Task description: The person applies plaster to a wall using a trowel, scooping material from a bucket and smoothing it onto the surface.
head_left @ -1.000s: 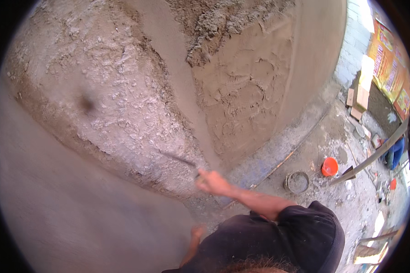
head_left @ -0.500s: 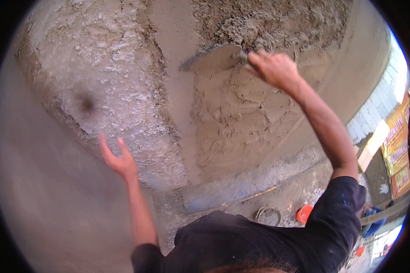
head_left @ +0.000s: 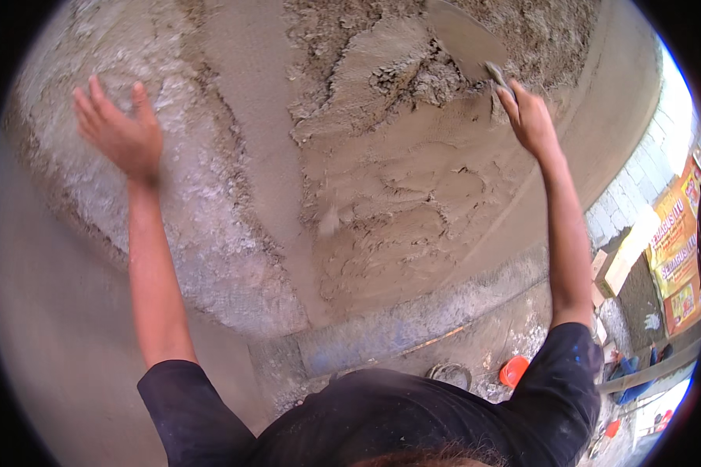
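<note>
My left hand [head_left: 121, 132], fingers apart and empty, is at the rough, pale wall surface [head_left: 195, 249] on the left; I cannot tell whether it touches. Higher on the right, my right hand [head_left: 531, 121] grips the handle of a metal trowel [head_left: 467, 39], whose blade lies over lumpy fresh mortar [head_left: 382, 78] near the top. Below the trowel spreads a smeared patch of wet plaster [head_left: 389, 210]. A smooth strip [head_left: 253, 156] runs up between this patch and the pale surface.
A grey ledge [head_left: 413, 319] runs along the bottom. Beyond lie an orange bucket [head_left: 513, 371] and a grey-filled bucket [head_left: 449, 377]. At the right are wooden boards [head_left: 623, 253], an orange-yellow banner [head_left: 674, 257], a long pole [head_left: 654, 366] and a person in blue [head_left: 631, 377].
Both arms have risen: my left hand moved up and leftward onto the pale area, and the trowel went up and right from half a second ago. The view also swung toward the wall.
</note>
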Tool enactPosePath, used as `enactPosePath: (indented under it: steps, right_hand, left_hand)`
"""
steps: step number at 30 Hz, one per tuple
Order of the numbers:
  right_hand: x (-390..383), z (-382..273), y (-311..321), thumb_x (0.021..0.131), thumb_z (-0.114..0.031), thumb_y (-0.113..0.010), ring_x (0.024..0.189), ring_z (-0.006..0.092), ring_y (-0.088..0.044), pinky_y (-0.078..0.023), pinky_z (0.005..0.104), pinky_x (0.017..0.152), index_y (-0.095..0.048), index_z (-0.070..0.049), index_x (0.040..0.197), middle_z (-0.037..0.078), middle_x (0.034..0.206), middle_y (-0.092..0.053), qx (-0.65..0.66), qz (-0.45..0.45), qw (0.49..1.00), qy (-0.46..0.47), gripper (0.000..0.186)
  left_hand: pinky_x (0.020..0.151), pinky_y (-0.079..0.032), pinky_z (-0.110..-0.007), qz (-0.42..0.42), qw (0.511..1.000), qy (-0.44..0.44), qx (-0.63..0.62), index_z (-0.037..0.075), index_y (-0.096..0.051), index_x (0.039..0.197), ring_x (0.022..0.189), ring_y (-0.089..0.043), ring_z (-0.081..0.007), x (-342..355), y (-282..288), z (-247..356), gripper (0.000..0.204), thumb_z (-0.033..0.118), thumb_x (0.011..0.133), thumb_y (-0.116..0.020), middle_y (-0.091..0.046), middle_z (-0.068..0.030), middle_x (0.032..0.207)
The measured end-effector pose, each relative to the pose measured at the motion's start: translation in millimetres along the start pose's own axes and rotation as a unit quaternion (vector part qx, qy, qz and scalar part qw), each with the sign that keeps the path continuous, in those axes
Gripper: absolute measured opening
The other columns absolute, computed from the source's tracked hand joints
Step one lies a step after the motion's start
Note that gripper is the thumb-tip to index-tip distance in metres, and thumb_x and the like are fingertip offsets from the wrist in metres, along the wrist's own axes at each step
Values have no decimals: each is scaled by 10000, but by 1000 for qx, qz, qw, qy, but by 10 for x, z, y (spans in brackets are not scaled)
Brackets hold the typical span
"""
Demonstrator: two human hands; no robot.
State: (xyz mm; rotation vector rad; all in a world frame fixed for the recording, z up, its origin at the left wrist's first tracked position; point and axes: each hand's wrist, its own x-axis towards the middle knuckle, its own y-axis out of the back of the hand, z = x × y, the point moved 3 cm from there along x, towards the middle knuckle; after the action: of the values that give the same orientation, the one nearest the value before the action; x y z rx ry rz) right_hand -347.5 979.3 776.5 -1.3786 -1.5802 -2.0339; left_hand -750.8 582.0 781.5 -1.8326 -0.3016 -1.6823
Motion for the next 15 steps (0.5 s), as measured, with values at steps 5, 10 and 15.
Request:
enactPosePath:
  steps: [5, 10, 15]
  right_hand:
    - [-1161, 1, -847, 1037, -417, -439, 479, 138, -528, -447, 317, 417, -544, -71, 840, 43, 590, -523, 518, 87, 777, -348, 412]
    - [-992, -2079, -1274, 1050, -455, -371, 425, 74, -464, -424, 246, 335, -496, -57, 873, -6, 599, -486, 711, 22, 606, -356, 454]
    - [-684, -3048, -1230, 1058, -418, -371, 424, 89, -470, -412, 265, 334, -479, -38, 848, 10, 587, -469, 754, 44, 568, -327, 447]
  left_hand:
    - [1130, -210, -599, -26, 1000, 17, -2, 114, -362, 1488, 1426, -281, -420, -62, -62, 8, 685, 570, 985, -450, -307, -242, 1536]
    - [1137, -182, -622, -36, 999, 12, 7, 121, -362, 1490, 1446, -256, -409, -29, -26, -140, 683, 581, 989, -424, -315, -240, 1532]
    - [1137, -155, -643, -34, 999, 20, -11, 122, -372, 1483, 1454, -237, -411, -35, -93, -145, 700, 612, 983, -392, -306, -243, 1534]
